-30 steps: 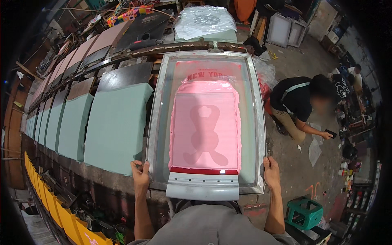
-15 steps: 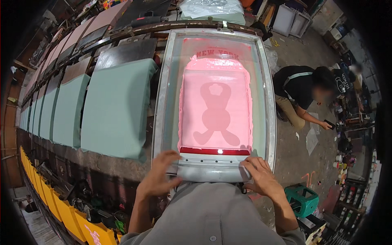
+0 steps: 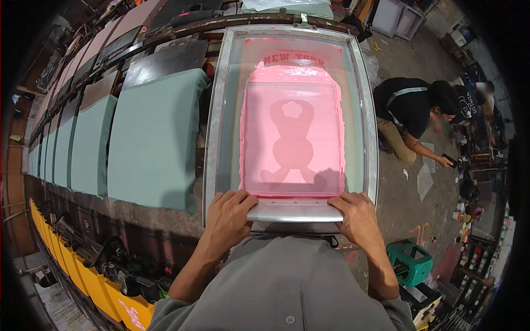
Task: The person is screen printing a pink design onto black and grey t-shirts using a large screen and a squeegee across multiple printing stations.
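A metal-framed printing screen [image 3: 215,127] lies in front of me, spread with pink ink [image 3: 256,129] around a darker rabbit-like figure, with printed lettering above it. At the screen's near end lies a wide metal squeegee [image 3: 292,211], its blade at the bottom edge of the ink. My left hand [image 3: 226,212] grips the squeegee's left end with fingers curled over it. My right hand [image 3: 353,214] grips the right end the same way, thumb along the near side.
Boards with pale green fabric [image 3: 150,138] run off to the left, above yellow pieces [image 3: 99,289] along a lower rail. A person [image 3: 406,107] crouches at the right holding a small dark object, others behind. A green plastic stool [image 3: 409,259] stands at lower right.
Both hands have left the frame's side edges and closed on the squeegee's ends. The squeegee now appears tipped, its red blade mostly hidden. The screen sits higher in view.
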Demonstrator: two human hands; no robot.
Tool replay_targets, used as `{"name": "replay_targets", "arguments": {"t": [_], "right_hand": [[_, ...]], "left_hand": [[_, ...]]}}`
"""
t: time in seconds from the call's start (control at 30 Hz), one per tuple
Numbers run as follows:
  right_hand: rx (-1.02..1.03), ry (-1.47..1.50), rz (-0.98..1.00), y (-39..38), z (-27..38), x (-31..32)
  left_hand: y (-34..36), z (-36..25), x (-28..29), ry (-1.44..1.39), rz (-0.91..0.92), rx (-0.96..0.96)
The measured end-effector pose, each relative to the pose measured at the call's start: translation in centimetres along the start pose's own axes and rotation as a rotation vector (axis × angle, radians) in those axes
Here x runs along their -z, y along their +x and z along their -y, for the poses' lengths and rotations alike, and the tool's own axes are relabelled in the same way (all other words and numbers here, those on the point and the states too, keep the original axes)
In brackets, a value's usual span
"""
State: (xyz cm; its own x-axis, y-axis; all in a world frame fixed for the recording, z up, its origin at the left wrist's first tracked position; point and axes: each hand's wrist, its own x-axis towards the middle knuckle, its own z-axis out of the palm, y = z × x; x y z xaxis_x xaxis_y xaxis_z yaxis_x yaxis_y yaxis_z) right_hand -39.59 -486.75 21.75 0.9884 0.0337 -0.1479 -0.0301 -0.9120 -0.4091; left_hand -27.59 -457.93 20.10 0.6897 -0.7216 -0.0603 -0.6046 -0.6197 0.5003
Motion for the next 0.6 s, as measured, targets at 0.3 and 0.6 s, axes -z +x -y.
{"name": "replay_targets", "arguments": {"t": [0.3, 0.6], "right_hand": [[-0.044, 0.029, 0.076, 0.5, 0.5, 1.8], [0.019, -0.001, -0.135, 8.0, -3.1, 5.7]], "left_hand": [[0.6, -0.6, 1.6, -0.033, 0.085, 0.032], [9.7, 2.0, 5.0, 0.134, -0.049, -0.105]]}}
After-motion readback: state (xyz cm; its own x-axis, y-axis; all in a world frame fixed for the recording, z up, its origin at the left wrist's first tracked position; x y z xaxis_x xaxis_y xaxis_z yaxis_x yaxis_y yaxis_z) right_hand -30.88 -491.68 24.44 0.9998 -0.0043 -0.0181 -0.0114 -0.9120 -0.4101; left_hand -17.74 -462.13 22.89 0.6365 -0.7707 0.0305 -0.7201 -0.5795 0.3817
